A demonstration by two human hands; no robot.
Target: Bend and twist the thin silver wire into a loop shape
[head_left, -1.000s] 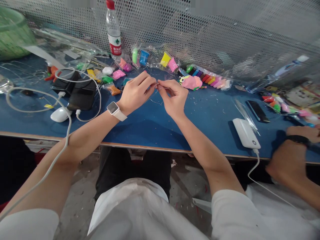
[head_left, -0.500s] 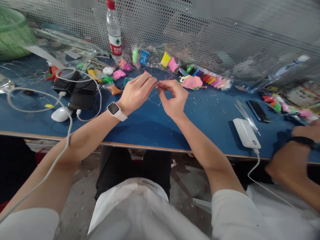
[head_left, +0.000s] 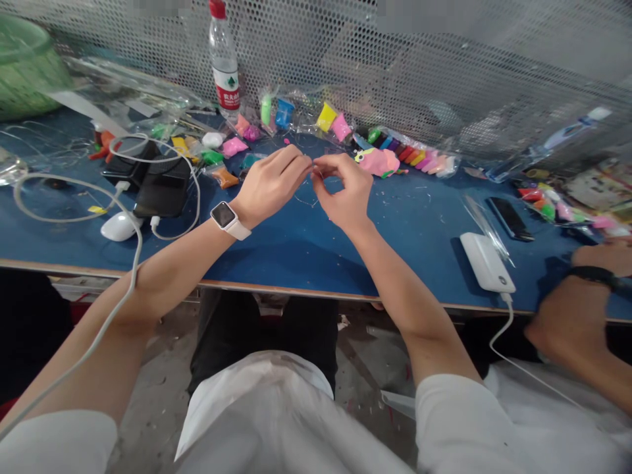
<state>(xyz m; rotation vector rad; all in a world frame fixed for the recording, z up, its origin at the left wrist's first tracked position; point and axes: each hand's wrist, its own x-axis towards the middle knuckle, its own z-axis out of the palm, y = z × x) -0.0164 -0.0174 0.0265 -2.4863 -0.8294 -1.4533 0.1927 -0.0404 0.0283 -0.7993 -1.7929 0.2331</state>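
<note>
the two hands of the person meet above the blue table [head_left: 296, 257], in the middle of the view. the left hand [head_left: 271, 179] comes with its back upward, the fingers bent and close to one another; its thumb is mostly hidden, so i cannot tell if it pinches something. the right hand [head_left: 346, 187] makes a ring with thumb and forefinger, and their tips are very near to the left fingertips. what is between these tips is too small to be told. a thin pale strand [head_left: 311, 203] shows in the gap below the hands. the pink clay figure [head_left: 378, 162], with a big eye, lies on the table just beyond the right hand, near a row of coloured clay sticks [head_left: 412, 158]. behind the left hand are small clay packets, among them an orange one [head_left: 224, 178] and a pink one [head_left: 234, 147]. a bottle [head_left: 227, 79] with red cap stands upright near the perforated panel [head_left: 306, 49]. at the right side, a white power bank [head_left: 486, 263] lies near a dark phone [head_left: 510, 218].
</note>
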